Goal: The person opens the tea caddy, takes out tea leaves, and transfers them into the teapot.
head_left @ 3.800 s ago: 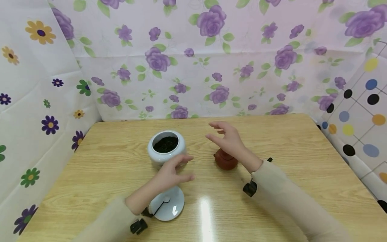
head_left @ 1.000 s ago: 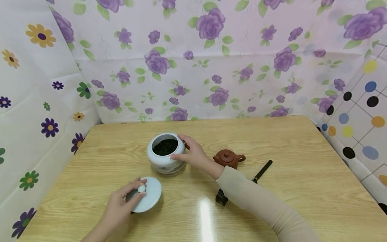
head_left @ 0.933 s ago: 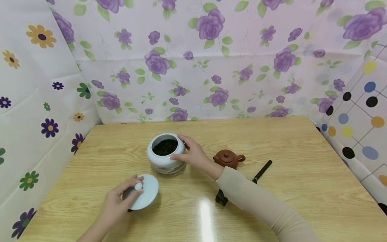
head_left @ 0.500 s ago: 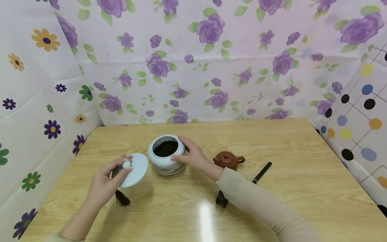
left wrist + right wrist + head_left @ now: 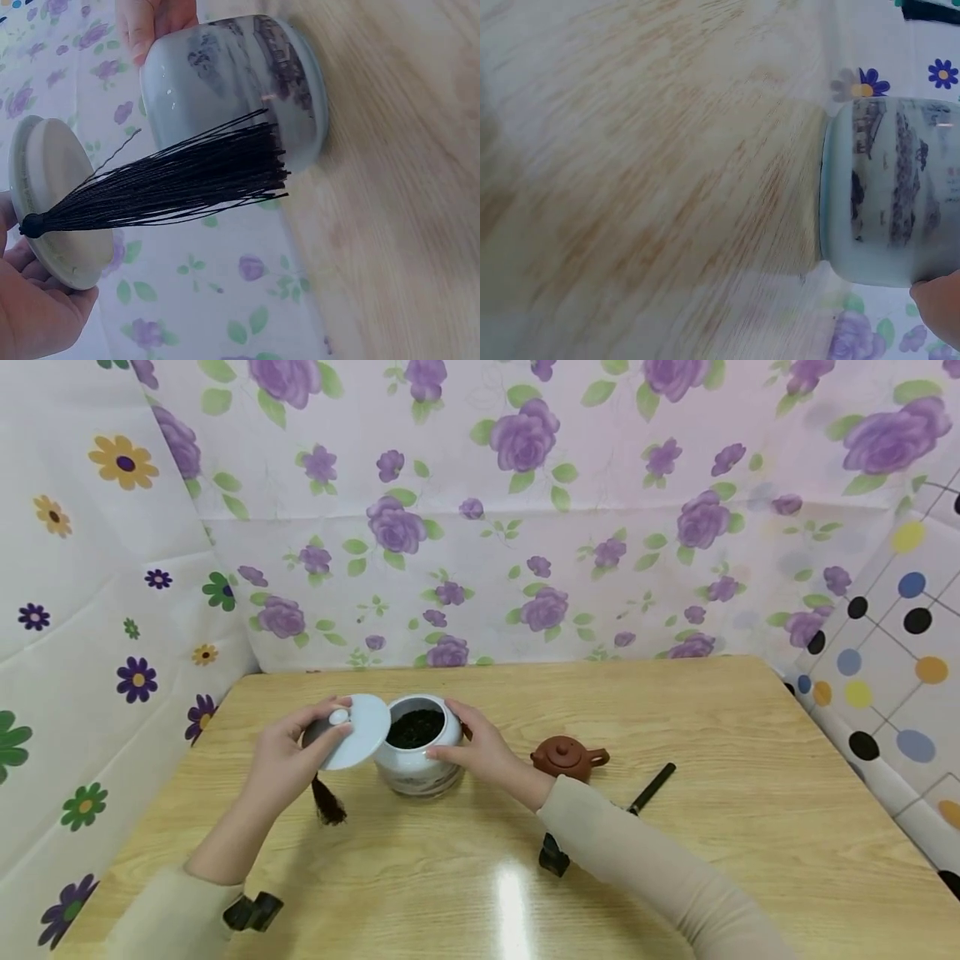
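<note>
My left hand (image 5: pixel 281 760) pinches the small knob of a white porcelain lid (image 5: pixel 371 731). Held up off the table and tilted, the lid overlaps the left rim of a round white jar (image 5: pixel 420 767) in the head view. A dark tassel (image 5: pixel 172 180) hangs from the lid in the left wrist view. Dark tea leaves (image 5: pixel 415 729) lie inside the uncovered jar, which stands on the table. From the right, my right hand (image 5: pixel 483 747) holds the jar by its shoulder, thumb in front and fingers behind. Painted dark scenery shows on the jar (image 5: pixel 900 187) in the right wrist view.
A brown clay teapot (image 5: pixel 564 758) stands right of the jar, partly behind my right forearm. Beyond that lies a thin tool with a black handle (image 5: pixel 654 787), its other end hidden by the sleeve. Floral cloth (image 5: pixel 480 568) hangs behind the wooden table (image 5: pixel 712 718).
Earlier the lid lay on the table and my right hand hovered over the teapot. That hand moved left onto the jar; my left hand lifted the lid up and toward the jar.
</note>
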The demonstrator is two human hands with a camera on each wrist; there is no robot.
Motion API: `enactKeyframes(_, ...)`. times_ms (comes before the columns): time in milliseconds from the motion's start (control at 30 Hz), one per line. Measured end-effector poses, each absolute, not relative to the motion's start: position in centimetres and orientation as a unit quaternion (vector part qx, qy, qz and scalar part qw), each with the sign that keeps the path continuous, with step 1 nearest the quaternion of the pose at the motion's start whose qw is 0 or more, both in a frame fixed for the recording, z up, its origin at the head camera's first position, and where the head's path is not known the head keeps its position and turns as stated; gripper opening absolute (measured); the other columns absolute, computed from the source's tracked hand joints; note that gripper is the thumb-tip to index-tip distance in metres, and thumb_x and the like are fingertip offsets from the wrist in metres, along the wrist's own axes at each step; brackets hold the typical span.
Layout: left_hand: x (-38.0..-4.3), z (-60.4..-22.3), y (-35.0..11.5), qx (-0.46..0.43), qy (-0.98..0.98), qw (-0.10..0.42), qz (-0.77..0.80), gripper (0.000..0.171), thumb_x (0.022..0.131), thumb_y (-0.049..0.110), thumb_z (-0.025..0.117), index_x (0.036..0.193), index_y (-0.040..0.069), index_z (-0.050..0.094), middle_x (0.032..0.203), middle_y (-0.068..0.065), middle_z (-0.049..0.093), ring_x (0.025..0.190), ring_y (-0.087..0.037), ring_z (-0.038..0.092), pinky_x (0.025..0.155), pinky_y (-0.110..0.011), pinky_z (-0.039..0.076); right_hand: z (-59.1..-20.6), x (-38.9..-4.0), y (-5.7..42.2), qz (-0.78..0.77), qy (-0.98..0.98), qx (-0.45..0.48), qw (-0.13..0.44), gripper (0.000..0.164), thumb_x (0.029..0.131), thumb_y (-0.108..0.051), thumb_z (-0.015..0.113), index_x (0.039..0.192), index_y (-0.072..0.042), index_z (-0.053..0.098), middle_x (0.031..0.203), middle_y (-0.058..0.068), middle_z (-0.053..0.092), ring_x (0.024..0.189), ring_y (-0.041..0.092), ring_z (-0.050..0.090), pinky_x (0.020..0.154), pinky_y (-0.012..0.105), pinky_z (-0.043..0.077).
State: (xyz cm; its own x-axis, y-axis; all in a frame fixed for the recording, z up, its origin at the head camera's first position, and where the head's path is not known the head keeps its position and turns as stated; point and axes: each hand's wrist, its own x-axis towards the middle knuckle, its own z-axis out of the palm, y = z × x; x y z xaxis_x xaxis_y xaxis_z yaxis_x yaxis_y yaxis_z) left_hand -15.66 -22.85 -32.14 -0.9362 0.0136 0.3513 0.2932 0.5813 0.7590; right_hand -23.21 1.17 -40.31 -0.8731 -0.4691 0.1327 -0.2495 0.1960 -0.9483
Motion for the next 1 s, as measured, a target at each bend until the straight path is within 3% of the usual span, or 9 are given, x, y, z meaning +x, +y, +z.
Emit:
enactKeyframes(333,-18.4,-32.9,-20.4,-0.128,-0.850,0.151,-0.488,0.026,0.088,0.014,0.069,0.108,-0.003,0.068,0.119,-0.015,0.066,0.127,-0.027,0.051,0.091,-0.003,0.041,-40.5,-23.1,1.1,-0.584,0.769,-0.243,0.092,0.080,0.085,-0.016,0.072,0.149,-0.002,0.025,0.154,0.014,0.028,0.141,0.026,0.028,0.114,0.038,0.032)
enactKeyframes(567,-20.0,-33.5,-19.2,-0.121,-0.848,0.126,-0.501,0.028,0.089,0.017,0.068,0.110,-0.001,0.068,0.122,-0.012,0.065,0.128,-0.022,0.050,0.094,-0.006,0.042,-40.4,-23.1,1.3,-0.580,0.773,-0.241,0.085,0.080,0.086,-0.016,0.072,0.150,-0.003,0.025,0.154,0.013,0.028,0.141,0.025,0.030,0.114,0.037,0.032)
enactKeyframes(833,-20.7,-34.2,-18.5,-0.131,-0.847,0.102,-0.506,0.028,0.090,0.019,0.067,0.110,-0.001,0.067,0.125,-0.012,0.063,0.127,-0.023,0.051,0.102,-0.033,0.045,-40.8,-23.2,1.2,-0.587,0.765,-0.251,0.082,0.080,0.085,-0.015,0.073,0.150,-0.006,0.027,0.153,0.010,0.030,0.140,0.022,0.031,0.114,0.035,0.032)
enactKeyframes(1000,-21.4,-34.7,-18.2,-0.133,-0.846,0.093,-0.508,0.027,0.090,0.018,0.066,0.109,-0.001,0.067,0.124,-0.013,0.063,0.129,-0.025,0.049,0.103,-0.037,0.044,-40.6,-23.3,1.3,-0.594,0.766,-0.229,0.087,0.080,0.084,-0.017,0.074,0.149,-0.008,0.029,0.153,0.009,0.031,0.140,0.021,0.031,0.115,0.036,0.031)
